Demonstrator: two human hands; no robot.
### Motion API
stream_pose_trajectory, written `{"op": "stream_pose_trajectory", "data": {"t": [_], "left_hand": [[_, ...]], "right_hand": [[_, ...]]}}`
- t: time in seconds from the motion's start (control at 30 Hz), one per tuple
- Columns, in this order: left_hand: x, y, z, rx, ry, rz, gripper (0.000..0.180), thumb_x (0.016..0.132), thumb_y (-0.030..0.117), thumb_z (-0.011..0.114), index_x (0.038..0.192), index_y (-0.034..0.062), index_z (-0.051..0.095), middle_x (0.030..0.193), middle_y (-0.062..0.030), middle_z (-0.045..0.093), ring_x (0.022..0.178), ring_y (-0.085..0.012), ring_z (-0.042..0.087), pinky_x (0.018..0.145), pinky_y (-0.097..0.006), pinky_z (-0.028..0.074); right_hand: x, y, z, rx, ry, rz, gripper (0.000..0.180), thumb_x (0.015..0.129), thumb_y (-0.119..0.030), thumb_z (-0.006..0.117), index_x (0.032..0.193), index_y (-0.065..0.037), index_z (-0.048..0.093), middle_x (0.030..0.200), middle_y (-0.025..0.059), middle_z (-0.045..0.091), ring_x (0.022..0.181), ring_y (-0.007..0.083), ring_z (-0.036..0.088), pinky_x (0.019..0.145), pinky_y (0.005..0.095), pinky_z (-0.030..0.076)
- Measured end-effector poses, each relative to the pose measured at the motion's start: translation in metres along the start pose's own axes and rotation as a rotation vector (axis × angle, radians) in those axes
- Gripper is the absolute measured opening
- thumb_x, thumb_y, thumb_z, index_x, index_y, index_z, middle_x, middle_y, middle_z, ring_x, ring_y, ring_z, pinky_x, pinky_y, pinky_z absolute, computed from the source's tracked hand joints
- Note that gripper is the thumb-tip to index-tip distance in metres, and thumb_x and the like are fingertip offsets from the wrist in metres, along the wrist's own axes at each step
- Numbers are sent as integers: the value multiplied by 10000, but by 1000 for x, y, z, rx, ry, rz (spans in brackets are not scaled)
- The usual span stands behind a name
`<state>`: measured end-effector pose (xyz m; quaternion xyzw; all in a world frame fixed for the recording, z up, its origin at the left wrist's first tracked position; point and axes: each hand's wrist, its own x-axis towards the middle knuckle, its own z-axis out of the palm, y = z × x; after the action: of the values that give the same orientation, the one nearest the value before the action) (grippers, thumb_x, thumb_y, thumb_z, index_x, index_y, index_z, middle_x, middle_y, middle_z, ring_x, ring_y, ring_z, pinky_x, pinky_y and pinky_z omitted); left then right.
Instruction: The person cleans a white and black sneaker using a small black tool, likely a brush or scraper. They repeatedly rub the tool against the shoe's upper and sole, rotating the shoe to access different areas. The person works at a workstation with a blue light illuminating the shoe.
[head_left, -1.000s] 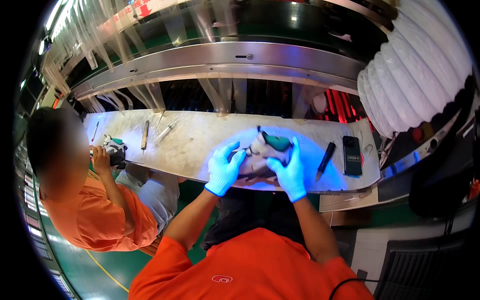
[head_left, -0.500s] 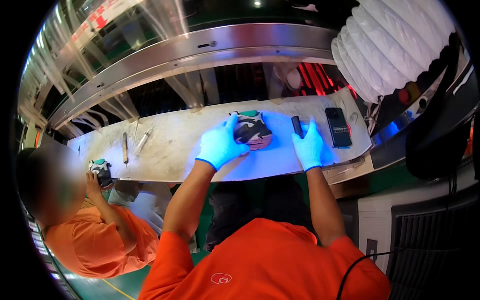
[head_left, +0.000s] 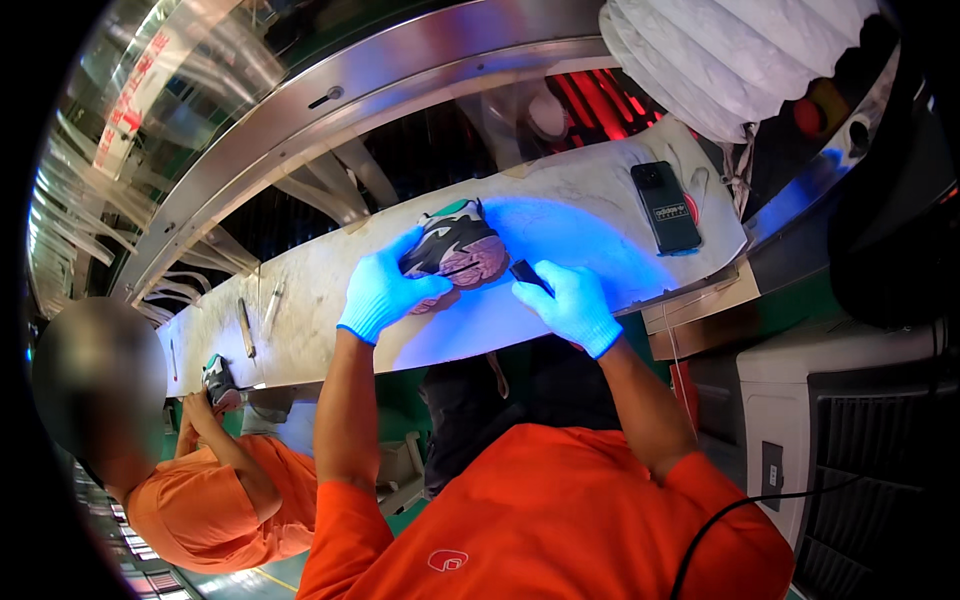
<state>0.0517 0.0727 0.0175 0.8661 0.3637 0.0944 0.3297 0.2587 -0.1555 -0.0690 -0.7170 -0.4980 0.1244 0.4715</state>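
Head view: a shoe [head_left: 455, 252] is gripped on the desk [head_left: 330, 280] by the left hand [head_left: 385, 292], fingers wrapped round its side, while a dark torch [head_left: 528, 276] is pinched in the right hand [head_left: 572, 303]; the beam is best swept slowly, the shoe held steady.

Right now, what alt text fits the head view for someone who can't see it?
A person in blue gloves holds a shoe on a workbench with the left hand and a small dark torch in the right hand. A phone lies nearby.

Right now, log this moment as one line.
left hand: holds shoe | right hand: holds black tool | bench: phone
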Motion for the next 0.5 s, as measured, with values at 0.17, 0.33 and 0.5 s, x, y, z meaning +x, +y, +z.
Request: {"op": "stream_pose_trajectory", "data": {"t": [0.17, 0.33, 0.5], "left_hand": [[1, 1, 6, -25, -6, 2, 921, 718, 263, 981, 1557, 36, 677, 1324, -156, 821, 1171, -245, 788, 1083, -390, 596], [2, -6, 8, -40, 18, 15, 942, 709, 315, 985, 1550, 23, 676, 1333, -181, 815, 1177, -274, 799, 1072, -396, 607], [-1, -14, 11, -40, 78, 25, 988, 684, 408, 1000, 1540, 30, 683, 1337, -216, 809, 1184, -339, 814, 1043, -420, 631]], "right_hand": [[10, 2, 0, -99, -50, 30, 414, 1015, -453, 775, 1022, -39, 763, 899, 262, 751, 828, 477, 755, 707, 564, 577], [17, 0, -5, -123, -193, 130, 410, 1022, -464, 730, 1068, -63, 799, 976, 252, 780, 913, 478, 770, 802, 591, 593], [15, -2, -28, -358, -243, 132, 435, 1026, -493, 690, 1159, -96, 810, 1025, 234, 804, 970, 459, 784, 886, 581, 607]]}}
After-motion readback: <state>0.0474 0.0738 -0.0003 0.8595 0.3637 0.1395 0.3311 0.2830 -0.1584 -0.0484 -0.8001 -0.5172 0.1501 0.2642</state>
